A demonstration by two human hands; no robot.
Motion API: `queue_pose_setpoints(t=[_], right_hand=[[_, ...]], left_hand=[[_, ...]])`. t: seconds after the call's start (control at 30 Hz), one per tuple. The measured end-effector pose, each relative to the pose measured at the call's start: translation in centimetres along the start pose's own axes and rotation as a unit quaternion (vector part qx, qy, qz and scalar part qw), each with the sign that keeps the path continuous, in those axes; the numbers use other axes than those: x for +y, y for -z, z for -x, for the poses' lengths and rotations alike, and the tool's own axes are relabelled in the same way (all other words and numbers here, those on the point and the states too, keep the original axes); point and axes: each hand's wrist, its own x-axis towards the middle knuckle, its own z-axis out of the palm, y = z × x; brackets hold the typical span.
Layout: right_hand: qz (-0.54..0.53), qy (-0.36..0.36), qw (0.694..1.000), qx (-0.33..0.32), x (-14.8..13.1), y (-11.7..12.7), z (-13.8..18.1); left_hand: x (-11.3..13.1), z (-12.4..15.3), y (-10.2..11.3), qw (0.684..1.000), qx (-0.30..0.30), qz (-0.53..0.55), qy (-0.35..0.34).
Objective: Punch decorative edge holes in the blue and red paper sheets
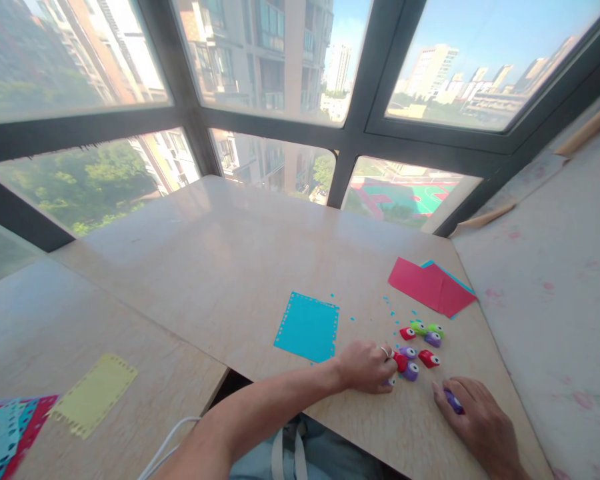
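My left hand (367,367), with a ring on one finger, reaches across to the cluster of small craft punches with painted eyes. Its bent fingers close against a red punch (399,361); part of the grip is hidden. A purple punch (391,382) peeks out under the lower fingers. Beside them lie another purple punch (411,371) and a red punch (429,359). My right hand (480,417) rests on the table at the right, its fingers curled round a purple punch (453,402). Left of the cluster lies a blue sheet (309,328) with holes punched along its edges.
Behind the cluster are green punches (418,328) and blue paper bits (393,313). Red folded paper (420,283) lies by the wall. At left are a punched yellow sheet (96,393) and a coloured paper stack (3,427). A gap (233,383) and white cable (167,440) are near me.
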Motion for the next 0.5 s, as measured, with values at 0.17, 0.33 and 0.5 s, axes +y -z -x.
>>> queue_pose_setpoints(t=[0.17, 0.33, 0.5], right_hand=[[0.004, -0.016, 1.0, 0.009, 0.1, -0.1, 0.0], [0.006, -0.038, 0.999, 0.003, 0.1, -0.1, 0.2], [0.011, -0.036, 0.999, -0.007, 0.3, -0.4, 0.7]], left_hand=[[-0.6, -0.4, -0.2, 0.999, 0.027, 0.034, 0.024], [-3.0, -0.5, 1.4, 0.976, 0.09, 0.094, 0.175], [-9.5, 2.8, 5.0, 0.921, 0.16, 0.083, 0.345]])
